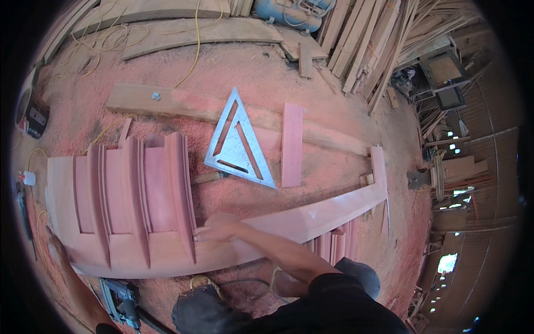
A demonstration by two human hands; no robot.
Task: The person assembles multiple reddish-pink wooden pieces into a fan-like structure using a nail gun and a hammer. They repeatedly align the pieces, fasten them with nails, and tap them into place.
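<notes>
A large pinkish wooden panel (156, 247) with curved raised mouldings lies in front of me, and a long tapering arm runs from it to the right. My right hand (218, 228) is on the wood beside the lower end of the rightmost moulding. Its fingers look curled, but motion smears them, and whatever may be in them is hidden. At the panel's left edge, my left hand (55, 246) rests with its fingers stretched along the side. Beyond the panel lies a metal triangular square (253, 147), next to a hammer-like tool's wooden handle (207, 177).
A flat pink board (292, 145) and a long plank (139, 100) lie on the dusty ground. A nail gun (123, 300) is by my left forearm. Farther off are a blue air compressor (295, 12), stacked timber (361, 42) and a yellow hose (197, 50).
</notes>
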